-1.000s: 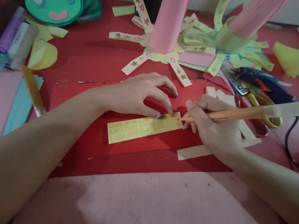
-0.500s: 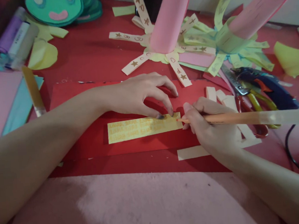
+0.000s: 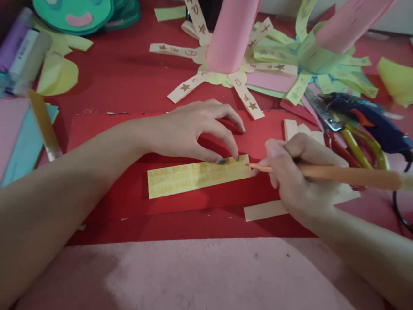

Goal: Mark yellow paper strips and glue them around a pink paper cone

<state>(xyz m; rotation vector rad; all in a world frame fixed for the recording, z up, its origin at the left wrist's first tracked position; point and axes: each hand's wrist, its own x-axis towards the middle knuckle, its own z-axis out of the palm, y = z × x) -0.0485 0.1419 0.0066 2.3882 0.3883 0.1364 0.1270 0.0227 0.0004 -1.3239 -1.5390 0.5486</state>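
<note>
A yellow paper strip (image 3: 180, 181) with rows of orange writing lies on a red sheet (image 3: 124, 207). My left hand (image 3: 196, 129) rests over the strip's upper edge, thumb and a fingertip pressing on it, the other fingers spread. In my right hand (image 3: 300, 180) is an orange felt-tip pen (image 3: 350, 174), gripped between thumb and fingers. Its tip is at the strip's right end; whether it touches the paper I cannot tell. Under and beside my right hand lie pale paper strips (image 3: 265, 211), partly hidden by it.
Pink paper tubes (image 3: 230, 26) on flower-like bases with lettered strips stand at the back. To the right lie scissors (image 3: 369, 151) and a dark blue glue gun (image 3: 371, 122) with a cord. A pen cap (image 3: 45, 124), markers (image 3: 17, 46) and green face cutouts (image 3: 74, 14) are left.
My right hand has shifted slightly right, and the pen's rear end has swung lower. My left hand and the strip stay nearly in place.
</note>
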